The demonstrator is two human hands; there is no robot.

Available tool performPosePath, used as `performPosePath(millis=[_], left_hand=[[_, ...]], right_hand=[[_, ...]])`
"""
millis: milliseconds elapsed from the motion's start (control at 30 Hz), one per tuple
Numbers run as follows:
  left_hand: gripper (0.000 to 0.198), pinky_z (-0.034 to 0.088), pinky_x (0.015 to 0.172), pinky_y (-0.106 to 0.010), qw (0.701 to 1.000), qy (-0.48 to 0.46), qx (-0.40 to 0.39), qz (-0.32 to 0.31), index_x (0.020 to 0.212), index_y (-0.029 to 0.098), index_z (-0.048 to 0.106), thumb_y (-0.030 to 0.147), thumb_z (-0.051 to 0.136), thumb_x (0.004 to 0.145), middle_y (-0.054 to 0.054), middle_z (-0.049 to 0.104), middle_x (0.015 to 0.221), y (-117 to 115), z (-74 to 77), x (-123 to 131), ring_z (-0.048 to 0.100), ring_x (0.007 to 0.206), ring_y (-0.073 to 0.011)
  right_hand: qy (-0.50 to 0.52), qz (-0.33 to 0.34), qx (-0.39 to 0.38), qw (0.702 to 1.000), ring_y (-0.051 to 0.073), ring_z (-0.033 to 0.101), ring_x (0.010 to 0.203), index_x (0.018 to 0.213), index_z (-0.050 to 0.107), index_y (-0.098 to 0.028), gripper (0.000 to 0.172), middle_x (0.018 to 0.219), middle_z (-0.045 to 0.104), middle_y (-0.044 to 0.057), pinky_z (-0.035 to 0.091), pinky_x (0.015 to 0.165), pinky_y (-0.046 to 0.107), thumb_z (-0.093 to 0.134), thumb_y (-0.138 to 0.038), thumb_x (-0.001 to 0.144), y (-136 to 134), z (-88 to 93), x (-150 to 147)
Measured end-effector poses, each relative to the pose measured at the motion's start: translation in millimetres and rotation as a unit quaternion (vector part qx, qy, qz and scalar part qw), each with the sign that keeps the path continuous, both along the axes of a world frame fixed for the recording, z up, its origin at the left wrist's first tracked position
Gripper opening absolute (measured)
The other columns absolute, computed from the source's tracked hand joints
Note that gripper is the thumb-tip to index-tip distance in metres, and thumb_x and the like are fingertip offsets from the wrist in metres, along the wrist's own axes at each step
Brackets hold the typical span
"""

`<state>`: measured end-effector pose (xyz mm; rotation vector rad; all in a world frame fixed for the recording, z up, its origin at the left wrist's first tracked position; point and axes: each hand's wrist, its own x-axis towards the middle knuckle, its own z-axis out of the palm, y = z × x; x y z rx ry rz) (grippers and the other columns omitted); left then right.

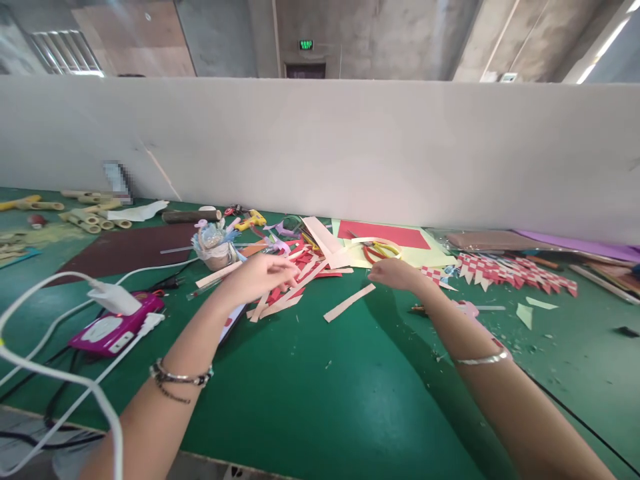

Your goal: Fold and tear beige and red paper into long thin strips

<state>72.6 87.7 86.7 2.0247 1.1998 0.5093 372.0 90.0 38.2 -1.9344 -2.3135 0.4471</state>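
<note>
My left hand (265,277) hovers at the left side of a pile of red and pale pink paper strips (313,267). Its fingers are loosely bent and apart, with nothing visible in them. My right hand (395,274) is closed, fingers curled together, just in front of a tool with yellow and red handles (381,251). Whatever it may hold is hidden. A single pale pink strip (349,303) lies flat on the green table (320,400) between my hands. Behind the tool are a red paper sheet (385,233) and pale yellow-green paper (437,253).
Woven red-and-white paper pieces (515,272) lie at right. A purple power strip (117,327) with white cables is at left. A yellow glue gun (253,220), a twine-wrapped pot (215,247) and bamboo tubes (85,219) stand farther back. A white partition (320,147) borders the table.
</note>
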Motion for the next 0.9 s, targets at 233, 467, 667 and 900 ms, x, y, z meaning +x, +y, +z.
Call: performPosePath(millis=[233,467,667,900], left_hand=[[0.019,0.044,0.058,-0.018,0.968,0.089,-0.014,-0.235,0.085,0.018,0.066,0.025,0.049,0.081,-0.001,0.07,0.072,-42.9,-38.3,48.8,0.063,0.055,-0.0108],[0.025,0.041,0.059,-0.016,0.941,0.074,-0.008,-0.33,0.073,0.018,0.055,0.018,0.036,0.089,0.004,0.061,0.052,-53.2,-59.9,63.2,0.059,0.054,-0.0094],[0.026,0.042,0.058,-0.015,0.945,-0.009,-0.102,-0.312,0.072,0.017,0.055,0.023,0.038,0.09,0.005,0.056,0.049,-48.6,-67.7,58.2,0.055,0.048,-0.0076],[0.026,0.043,0.056,-0.017,0.928,-0.116,-0.224,-0.273,0.072,0.016,0.06,0.033,0.047,0.086,0.005,0.053,0.046,-50.4,-65.6,57.9,0.049,0.043,-0.007]], right_hand=[[-0.069,0.085,0.069,0.992,0.02,0.057,0.095,0.12,0.051,-0.025,0.038,0.118,0.053,0.009,0.044,0.07,0.026,0.05,-0.016,0.083,40.5,-7.8,-62.0],[-0.08,0.117,0.084,0.986,0.015,0.057,0.086,0.104,0.056,-0.016,0.02,0.107,0.057,0.007,0.048,0.072,0.032,0.048,-0.027,0.088,49.1,-11.7,-93.0],[-0.003,0.106,0.112,0.988,0.018,0.059,0.077,0.088,0.058,-0.018,0.012,0.088,0.063,0.007,0.039,0.058,0.024,0.049,-0.024,0.084,38.8,15.4,-71.4],[0.176,0.116,0.1,0.972,0.011,0.053,0.066,0.081,0.056,-0.019,0.026,0.075,0.059,0.001,0.039,0.057,0.023,0.041,-0.04,0.086,-12.2,51.9,-37.6]])
